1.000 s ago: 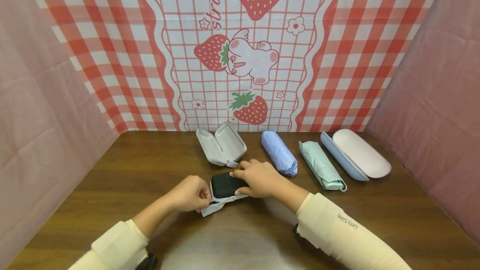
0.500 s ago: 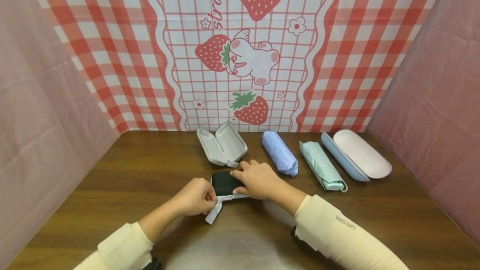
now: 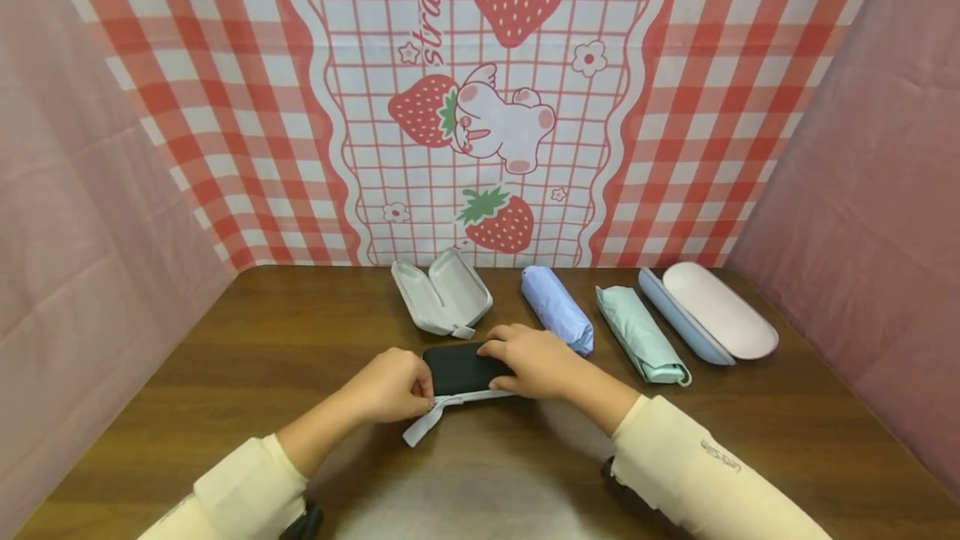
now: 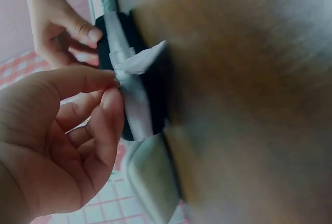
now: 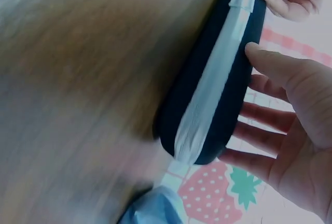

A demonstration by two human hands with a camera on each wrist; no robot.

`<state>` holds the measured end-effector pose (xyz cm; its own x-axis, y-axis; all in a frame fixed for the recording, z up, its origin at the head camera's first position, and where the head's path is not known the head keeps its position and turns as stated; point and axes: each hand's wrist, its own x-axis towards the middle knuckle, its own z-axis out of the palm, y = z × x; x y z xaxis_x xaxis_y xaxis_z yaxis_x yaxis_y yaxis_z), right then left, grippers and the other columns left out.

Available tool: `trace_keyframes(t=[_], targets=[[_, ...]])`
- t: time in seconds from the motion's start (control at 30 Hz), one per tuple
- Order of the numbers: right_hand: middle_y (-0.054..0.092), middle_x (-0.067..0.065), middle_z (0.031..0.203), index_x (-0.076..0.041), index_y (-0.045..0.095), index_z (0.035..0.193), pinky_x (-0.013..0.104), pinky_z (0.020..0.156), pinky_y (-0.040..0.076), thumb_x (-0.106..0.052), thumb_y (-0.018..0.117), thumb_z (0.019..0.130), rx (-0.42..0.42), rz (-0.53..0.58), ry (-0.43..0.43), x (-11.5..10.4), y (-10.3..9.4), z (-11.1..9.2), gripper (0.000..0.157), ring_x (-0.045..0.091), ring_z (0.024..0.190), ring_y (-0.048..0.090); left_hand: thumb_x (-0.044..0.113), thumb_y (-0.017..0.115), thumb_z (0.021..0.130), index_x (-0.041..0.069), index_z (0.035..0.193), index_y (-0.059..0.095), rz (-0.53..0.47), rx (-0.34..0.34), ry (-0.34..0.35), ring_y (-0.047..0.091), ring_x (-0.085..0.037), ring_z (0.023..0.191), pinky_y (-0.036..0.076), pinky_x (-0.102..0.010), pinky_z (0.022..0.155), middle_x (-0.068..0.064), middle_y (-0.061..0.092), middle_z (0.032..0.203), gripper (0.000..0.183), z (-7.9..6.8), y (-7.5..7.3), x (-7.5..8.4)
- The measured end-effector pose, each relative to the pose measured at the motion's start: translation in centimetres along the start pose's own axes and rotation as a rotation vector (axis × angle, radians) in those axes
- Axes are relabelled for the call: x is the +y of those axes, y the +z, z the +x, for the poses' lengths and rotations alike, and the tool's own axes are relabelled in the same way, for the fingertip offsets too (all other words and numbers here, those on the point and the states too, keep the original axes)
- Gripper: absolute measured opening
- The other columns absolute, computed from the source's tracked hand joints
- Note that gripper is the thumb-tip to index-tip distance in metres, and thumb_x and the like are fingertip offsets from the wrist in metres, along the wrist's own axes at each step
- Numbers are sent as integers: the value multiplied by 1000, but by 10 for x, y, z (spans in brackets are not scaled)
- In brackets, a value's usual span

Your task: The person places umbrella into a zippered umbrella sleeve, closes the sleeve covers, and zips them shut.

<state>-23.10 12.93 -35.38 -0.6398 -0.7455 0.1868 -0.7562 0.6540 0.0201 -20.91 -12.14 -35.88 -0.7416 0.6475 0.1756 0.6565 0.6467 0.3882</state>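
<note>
A black zip case (image 3: pixel 459 367) with a light grey zip band (image 5: pixel 213 86) lies on the table between both hands. My left hand (image 3: pixel 393 386) pinches a small part, probably the zip pull, at the case's near left corner; the fingertips hide it. A loose grey strip (image 4: pixel 144 59) sticks out from the band there. My right hand (image 3: pixel 536 363) rests on the right part of the lid, fingers stretched over it. In the right wrist view, its thumb (image 5: pixel 259 53) touches the lid's edge beside the band. The zip side of the case looks closed.
Behind the case sits an unfolded grey case (image 3: pixel 444 294). To its right lie a folded blue-violet umbrella (image 3: pixel 557 307), a folded mint umbrella (image 3: pixel 643 336) and an unfolded blue-and-pink oval case (image 3: pixel 720 311). A checked strawberry cloth (image 3: pixel 495 107) hangs at the table's back edge.
My left hand has moved from the case's left side round to its near left corner, and the loose strip has swung. My right hand has slid slightly right, baring more lid.
</note>
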Motion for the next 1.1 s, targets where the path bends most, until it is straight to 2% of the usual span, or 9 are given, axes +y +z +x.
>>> trace_keyframes(t=[0.2, 0.3, 0.37, 0.5, 0.6, 0.67, 0.8, 0.9, 1.1], targets=[[62, 8, 116, -7, 67, 114, 41, 87, 51, -25, 80, 80, 69, 69, -40, 10, -9, -11, 40, 24, 107, 59, 10, 75, 74, 17, 68, 66, 103, 127, 1, 49, -1, 57, 43, -22, 54, 14, 54, 60, 13, 14, -7, 3], [62, 10, 117, -6, 68, 113, 42, 89, 49, -26, 81, 79, 111, 96, -66, 14, -12, -15, 42, 26, 108, 59, 14, 78, 74, 16, 74, 69, 123, 178, 36, 53, -5, 64, 46, -25, 59, 10, 57, 69, 10, 21, -5, 3], [62, 11, 117, -6, 68, 113, 45, 92, 48, -28, 82, 78, 139, 100, -77, 17, -14, -18, 44, 27, 109, 59, 19, 81, 74, 16, 81, 71, 123, 182, 65, 56, -8, 73, 48, -28, 66, 7, 59, 79, 13, 25, -3, 3], [59, 14, 128, -8, 67, 118, 59, 100, 39, -35, 83, 76, 167, 127, -38, 22, -17, -27, 53, 30, 118, 55, 27, 84, 72, 14, 96, 72, 97, 106, 126, 59, -17, 94, 50, -36, 83, -1, 62, 102, 29, 32, 1, 1], [50, 15, 140, -13, 63, 127, 70, 101, 28, -40, 83, 75, 171, 155, 33, 23, -19, -35, 61, 32, 128, 47, 31, 85, 72, 13, 107, 71, 71, 7, 140, 57, -24, 110, 48, -41, 93, -10, 60, 119, 41, 38, 4, 0], [43, 14, 147, -17, 60, 132, 74, 102, 21, -43, 82, 75, 172, 173, 67, 24, -20, -39, 67, 33, 134, 40, 30, 84, 73, 13, 111, 69, 67, -36, 139, 56, -27, 114, 47, -43, 95, -13, 58, 124, 44, 40, 5, -1], [30, 15, 155, -22, 53, 139, 78, 101, 13, -45, 83, 74, 185, 183, 79, 26, -19, -43, 75, 36, 140, 29, 27, 84, 71, 14, 111, 68, 94, -51, 138, 59, -25, 109, 49, -42, 91, -9, 61, 120, 45, 43, 6, -2], [25, 16, 157, -23, 48, 144, 77, 101, 15, -45, 83, 73, 194, 178, 64, 28, -16, -45, 82, 38, 141, 26, 26, 83, 69, 15, 107, 67, 119, -44, 139, 60, -22, 101, 50, -40, 86, -4, 62, 111, 44, 41, 6, -5], [18, 18, 159, -21, 38, 150, 73, 105, 13, -47, 84, 71, 188, 174, 71, 33, -13, -47, 95, 40, 142, 22, 24, 81, 67, 17, 106, 65, 103, -61, 82, 58, -20, 99, 49, -39, 84, -3, 59, 111, 42, 24, -4, -16]])
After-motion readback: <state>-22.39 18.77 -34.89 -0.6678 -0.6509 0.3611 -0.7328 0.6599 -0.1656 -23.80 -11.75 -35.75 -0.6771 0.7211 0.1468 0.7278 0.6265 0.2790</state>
